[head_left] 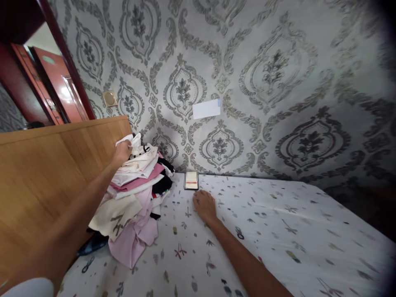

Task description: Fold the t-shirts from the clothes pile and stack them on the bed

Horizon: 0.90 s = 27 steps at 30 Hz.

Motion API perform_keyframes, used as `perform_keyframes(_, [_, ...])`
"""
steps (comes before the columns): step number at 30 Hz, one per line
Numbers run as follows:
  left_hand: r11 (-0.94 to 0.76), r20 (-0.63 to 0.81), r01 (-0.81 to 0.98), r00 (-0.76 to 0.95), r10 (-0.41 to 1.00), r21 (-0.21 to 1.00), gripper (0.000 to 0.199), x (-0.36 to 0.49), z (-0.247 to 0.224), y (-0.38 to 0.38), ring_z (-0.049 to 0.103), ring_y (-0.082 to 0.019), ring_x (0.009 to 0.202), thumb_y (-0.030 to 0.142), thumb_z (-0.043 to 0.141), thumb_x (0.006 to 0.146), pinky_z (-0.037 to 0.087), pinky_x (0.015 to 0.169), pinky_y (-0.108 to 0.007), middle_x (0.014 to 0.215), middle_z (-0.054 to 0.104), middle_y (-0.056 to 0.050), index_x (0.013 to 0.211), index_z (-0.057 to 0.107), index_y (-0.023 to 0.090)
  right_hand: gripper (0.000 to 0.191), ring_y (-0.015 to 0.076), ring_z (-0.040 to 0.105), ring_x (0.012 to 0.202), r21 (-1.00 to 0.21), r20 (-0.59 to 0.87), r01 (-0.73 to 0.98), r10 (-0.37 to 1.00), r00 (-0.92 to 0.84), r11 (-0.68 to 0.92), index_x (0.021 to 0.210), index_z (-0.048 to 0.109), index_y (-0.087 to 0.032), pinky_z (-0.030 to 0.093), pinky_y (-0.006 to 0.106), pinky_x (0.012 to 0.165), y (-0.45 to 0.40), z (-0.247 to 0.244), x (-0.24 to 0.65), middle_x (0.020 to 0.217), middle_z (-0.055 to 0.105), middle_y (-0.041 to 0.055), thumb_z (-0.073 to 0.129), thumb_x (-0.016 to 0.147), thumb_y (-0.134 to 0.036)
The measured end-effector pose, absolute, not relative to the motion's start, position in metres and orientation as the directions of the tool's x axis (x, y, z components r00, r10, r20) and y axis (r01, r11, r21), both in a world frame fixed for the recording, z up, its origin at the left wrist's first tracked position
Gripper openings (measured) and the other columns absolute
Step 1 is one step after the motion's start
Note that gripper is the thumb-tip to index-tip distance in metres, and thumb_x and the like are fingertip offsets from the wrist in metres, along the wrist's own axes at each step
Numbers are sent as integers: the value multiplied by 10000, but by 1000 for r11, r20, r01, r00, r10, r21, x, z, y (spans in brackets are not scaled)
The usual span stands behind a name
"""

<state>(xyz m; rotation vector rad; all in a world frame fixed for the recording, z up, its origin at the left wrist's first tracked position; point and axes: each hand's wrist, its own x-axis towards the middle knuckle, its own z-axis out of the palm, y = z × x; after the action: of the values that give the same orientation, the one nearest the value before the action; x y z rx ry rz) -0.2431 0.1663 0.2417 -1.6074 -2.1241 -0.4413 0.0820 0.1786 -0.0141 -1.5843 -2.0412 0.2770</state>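
At the top of a heaped pile of clothes point(139, 181), my left hand point(123, 150) is closed on a white garment point(135, 142). The pile holds white, pink, cream and black pieces, and it leans by the wooden board on the left. A pale pink garment point(133, 243) spills from its front onto the sheet. My right hand point(204, 204) lies on the patterned bedsheet point(262, 231), its fingers stretched out and holding nothing. Just beyond its fingertips sits a small box or phone-like thing point(191, 180) with a dark edge and a blurred pale top.
A wooden headboard point(62, 152) stands along the left side. Behind the bed rises a wall with grey damask paper point(219, 144), carrying a white paper slip point(206, 109) and a wall switch point(109, 98). A red door point(55, 82) shows at the upper left.
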Motion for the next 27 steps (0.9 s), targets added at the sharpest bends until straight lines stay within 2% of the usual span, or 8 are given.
perform_keyframes(4, [349,457,936,-293,840,-41,212,-252,240,176,691,-360,965,158,522,834,510,799,-407,991,734,-245,918,710,107,278,247,517,1243,-473,288,833,944,-163,288,1121,683,-206,337,355,1042,179,-14,82,1304,633,96,456,968,-249])
perform_keyframes(10, [361,522,931,-281,806,-56,423,-253,235,169,656,-369,1096,190,419,911,504,842,-443,1250,660,-247,1306,567,153,288,252,499,1269,-489,284,824,946,-159,285,1130,686,-195,325,367,1057,179,-15,82,1323,622,105,456,962,-238])
perform_keyframes(12, [381,526,924,-306,794,-37,390,-255,237,168,661,-371,1084,175,443,893,503,842,-444,1203,678,-250,1247,604,140,289,251,494,1276,-492,276,823,948,-160,282,1133,685,-193,323,367,1061,178,-13,83,1333,617,107,455,963,-233])
perform_keyframes(16, [400,539,916,-349,767,25,222,-258,258,165,677,-375,1034,197,551,828,503,816,-432,1015,726,-232,984,680,107,285,248,482,1296,-493,267,826,951,-156,273,1136,684,-198,316,361,1066,176,-9,83,1347,611,101,461,960,-224])
perform_keyframes(19, [395,617,911,-379,690,119,262,-263,292,156,677,-351,1000,299,511,878,493,772,-424,999,727,-215,963,659,100,287,250,495,1277,-501,259,820,952,-162,276,1132,686,-189,324,356,1057,176,-8,83,1326,621,102,458,962,-230])
perform_keyframes(23, [272,735,932,-358,577,240,508,-274,340,140,641,-269,1020,515,301,965,445,718,-381,872,729,-122,927,624,125,280,250,510,1251,-488,282,825,946,-159,284,1121,686,-195,329,354,1045,176,-10,83,1296,636,99,462,957,-229])
perform_keyframes(25, [169,774,956,-292,562,238,613,-279,357,133,596,-265,1104,670,324,910,390,742,-388,745,687,-82,805,594,131,280,251,517,1233,-484,288,826,944,-162,290,1118,684,-190,330,356,1040,176,-11,83,1268,646,99,457,959,-230])
perform_keyframes(27, [85,782,979,-200,591,186,638,-278,370,126,566,-277,1164,734,374,847,352,774,-396,686,642,-54,740,552,131,282,250,516,1232,-484,290,824,942,-167,295,1120,681,-185,327,358,1042,177,-12,82,1278,641,104,454,960,-232])
